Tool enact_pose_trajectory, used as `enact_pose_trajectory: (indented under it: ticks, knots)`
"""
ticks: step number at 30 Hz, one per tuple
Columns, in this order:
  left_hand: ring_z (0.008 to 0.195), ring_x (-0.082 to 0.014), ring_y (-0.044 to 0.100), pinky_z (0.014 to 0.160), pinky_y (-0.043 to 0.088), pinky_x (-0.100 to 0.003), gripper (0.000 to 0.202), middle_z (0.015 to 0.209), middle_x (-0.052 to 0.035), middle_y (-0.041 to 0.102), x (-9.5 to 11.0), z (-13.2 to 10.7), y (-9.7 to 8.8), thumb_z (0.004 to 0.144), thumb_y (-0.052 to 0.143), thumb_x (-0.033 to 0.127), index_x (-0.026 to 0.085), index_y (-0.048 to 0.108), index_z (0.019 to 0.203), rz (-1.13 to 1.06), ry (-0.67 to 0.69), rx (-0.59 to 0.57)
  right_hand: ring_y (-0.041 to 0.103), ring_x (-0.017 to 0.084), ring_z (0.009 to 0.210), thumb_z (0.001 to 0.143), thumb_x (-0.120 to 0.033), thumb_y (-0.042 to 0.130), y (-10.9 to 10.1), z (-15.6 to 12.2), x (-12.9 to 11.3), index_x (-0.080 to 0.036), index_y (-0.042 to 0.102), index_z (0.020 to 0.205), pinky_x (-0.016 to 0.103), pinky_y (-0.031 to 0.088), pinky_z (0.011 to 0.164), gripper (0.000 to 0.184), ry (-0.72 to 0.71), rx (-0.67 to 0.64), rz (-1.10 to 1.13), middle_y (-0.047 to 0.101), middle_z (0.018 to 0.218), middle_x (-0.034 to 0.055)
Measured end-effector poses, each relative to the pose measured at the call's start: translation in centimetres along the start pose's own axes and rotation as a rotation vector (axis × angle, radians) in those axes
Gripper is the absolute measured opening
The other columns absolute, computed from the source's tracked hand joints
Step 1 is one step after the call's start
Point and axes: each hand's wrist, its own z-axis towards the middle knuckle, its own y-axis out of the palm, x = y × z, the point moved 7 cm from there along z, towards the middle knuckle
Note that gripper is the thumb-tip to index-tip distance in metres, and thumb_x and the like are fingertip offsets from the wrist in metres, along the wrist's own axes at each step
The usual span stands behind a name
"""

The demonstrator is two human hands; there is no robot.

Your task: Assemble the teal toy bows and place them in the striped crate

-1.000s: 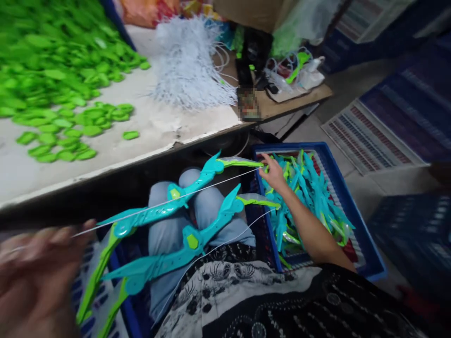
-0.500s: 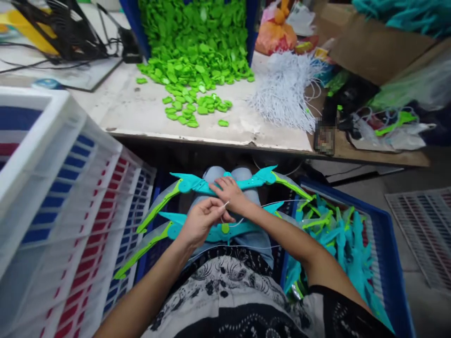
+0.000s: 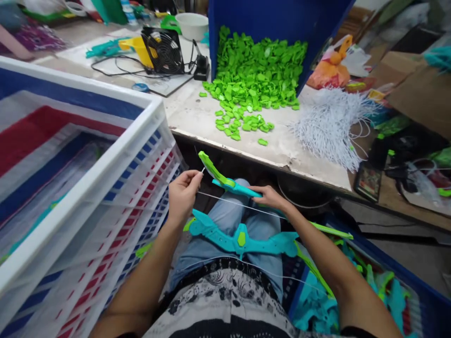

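My right hand grips the teal middle of a toy bow, which is turned so that one lime-green limb points up and left. Between thumb and fingertips my left hand pinches the end of a white string, close to the tip of that limb. From there the string runs right, passing under my right forearm. A second toy bow, teal with green limbs and a green hexagonal piece at its centre, lies across my lap. Its own string sags near my waist.
Lime-green plastic pieces spill from a tipped blue bin onto the table. White strings lie beside them. A white crate stands at my left, a blue crate of bow parts at my right. A black fan sits behind.
My hands have moved apart; the left went left with the string end to the limb tip. The held bow has turned and risen at its left end. The view has shifted left.
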Motion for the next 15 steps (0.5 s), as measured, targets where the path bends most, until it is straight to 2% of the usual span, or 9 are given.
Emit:
enact_pose_trajectory:
  ticks: [3, 6, 15]
  knots:
    - [0.050, -0.0068, 0.041, 0.049, 0.032, -0.020, 0.020, 0.056, 0.0031, 0.052, 1.2, 2.0, 0.4, 0.075, 0.068, 0.034, 0.014, 0.067, 0.078, 0.105, 0.104, -0.012, 0.056, 0.013, 0.062, 0.071, -0.024, 0.057, 0.1, 0.4, 0.1, -0.021, 0.062, 0.126, 0.022, 0.044, 0.059, 0.055, -0.019, 0.005, 0.029, 0.071, 0.084, -0.0012]
    - [0.052, -0.0074, 0.044, 0.051, 0.034, -0.020, 0.020, 0.058, 0.0022, 0.055, 1.9, 3.0, 0.9, 0.077, 0.065, 0.034, 0.014, 0.067, 0.078, 0.184, 0.179, -0.008, 0.061, 0.016, 0.071, 0.071, -0.023, 0.057, 0.1, 0.4, 0.1, -0.020, 0.063, 0.125, 0.024, 0.048, 0.067, 0.054, -0.042, 0.016, 0.046, 0.072, 0.095, 0.0006]
    - [0.056, -0.0086, 0.049, 0.054, 0.038, -0.020, 0.020, 0.063, 0.0004, 0.059, 2.3, 3.8, 1.7, 0.079, 0.063, 0.033, 0.013, 0.066, 0.079, 0.225, 0.239, -0.010, 0.058, 0.013, 0.068, 0.073, -0.022, 0.056, 0.1, 0.0, -0.2, -0.018, 0.063, 0.125, 0.022, 0.045, 0.064, 0.053, -0.023, 0.016, 0.052, 0.072, 0.095, 0.0016]
